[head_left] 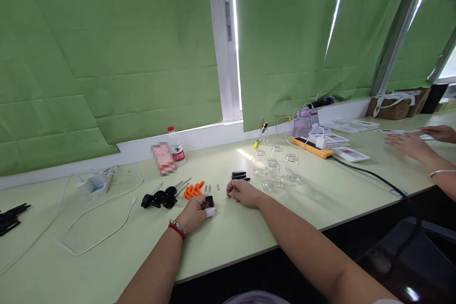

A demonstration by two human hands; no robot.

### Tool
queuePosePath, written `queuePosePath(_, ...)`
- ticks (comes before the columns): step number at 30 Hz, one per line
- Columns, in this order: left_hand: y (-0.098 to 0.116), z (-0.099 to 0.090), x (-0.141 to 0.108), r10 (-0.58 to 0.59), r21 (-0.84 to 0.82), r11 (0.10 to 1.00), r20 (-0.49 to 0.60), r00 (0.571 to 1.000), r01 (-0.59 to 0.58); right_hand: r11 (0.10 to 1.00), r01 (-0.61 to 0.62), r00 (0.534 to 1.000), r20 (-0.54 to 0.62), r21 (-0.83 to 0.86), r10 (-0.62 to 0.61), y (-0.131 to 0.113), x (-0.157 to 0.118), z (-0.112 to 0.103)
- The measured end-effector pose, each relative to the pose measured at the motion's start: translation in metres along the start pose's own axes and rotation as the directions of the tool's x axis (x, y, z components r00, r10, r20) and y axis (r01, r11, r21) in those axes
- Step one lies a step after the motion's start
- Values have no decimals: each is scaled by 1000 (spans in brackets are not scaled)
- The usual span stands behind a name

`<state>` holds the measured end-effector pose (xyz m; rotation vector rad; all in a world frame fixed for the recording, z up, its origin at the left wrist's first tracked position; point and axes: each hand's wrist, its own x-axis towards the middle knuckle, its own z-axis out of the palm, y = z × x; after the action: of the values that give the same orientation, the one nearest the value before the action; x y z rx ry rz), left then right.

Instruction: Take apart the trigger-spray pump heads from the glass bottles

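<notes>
My left hand (195,213), with a white wrap on its thumb, is closed on a small black part (209,200). Just right of it, my right hand (242,193) pinches a tiny dark metal piece (229,195) above the table. Small silver bits (218,186) lie between the hands. Orange hooked pieces (194,190) rest beyond my left hand, beside black round parts with metal rods (170,198). Black bristled pieces (239,175) sit behind my right hand.
Several clear glass jars (272,175) stand right of my right hand. A water bottle (179,149) is at the back. White cables and a charger (94,184) lie left. An orange power strip (312,147) and another person's hands (409,145) are at right.
</notes>
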<state>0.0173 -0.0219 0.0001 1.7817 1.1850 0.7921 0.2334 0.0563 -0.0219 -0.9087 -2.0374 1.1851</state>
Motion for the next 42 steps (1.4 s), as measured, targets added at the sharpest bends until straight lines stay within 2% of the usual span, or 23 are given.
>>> queuePosePath(12, 0, 0, 0, -5, -50, 999, 3, 1000, 5, 1000, -11, 1000, 13, -10, 12, -1, -1, 0)
queuePosePath(24, 2, 0, 1, -34, 37, 999, -17, 999, 35, 1000, -23, 1000, -7, 9, 23, -3, -1, 1)
queuePosePath(34, -4, 0, 3, -33, 31, 999, -20, 999, 34, 997, -49, 999, -16, 67, 50, 5, 2, 2)
queuePosePath(42, -7, -1, 2, -44, 10, 999, -16, 999, 45, 997, -22, 1000, -20, 73, 23, 7, 2, 1)
